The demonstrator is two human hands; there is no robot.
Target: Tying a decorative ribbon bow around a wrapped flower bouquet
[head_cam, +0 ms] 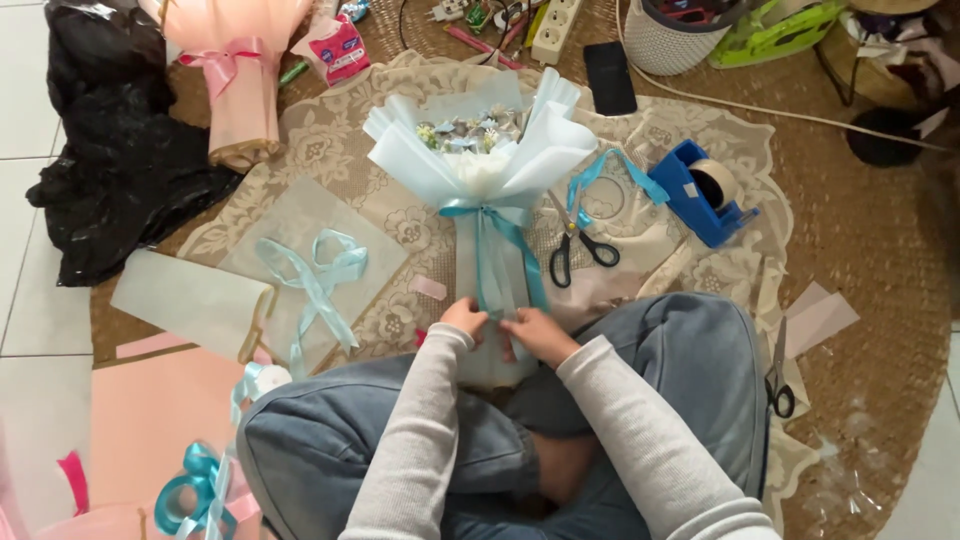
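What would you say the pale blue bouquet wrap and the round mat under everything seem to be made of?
The bouquet wrap looks like soft matte paper or thin non-woven sheet: it holds crisp, ruffled folds without shine. The round mat looks like woven natural fibre, perhaps straw or seagrass, judging by its tan, ribbed weave.

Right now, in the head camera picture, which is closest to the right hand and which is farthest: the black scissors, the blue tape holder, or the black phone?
From the right hand:
1. Black scissors, just above the hand, right of the bouquet.
2. Blue tape holder, farther up and to the right.
3. Black phone, farthest, near the top edge.
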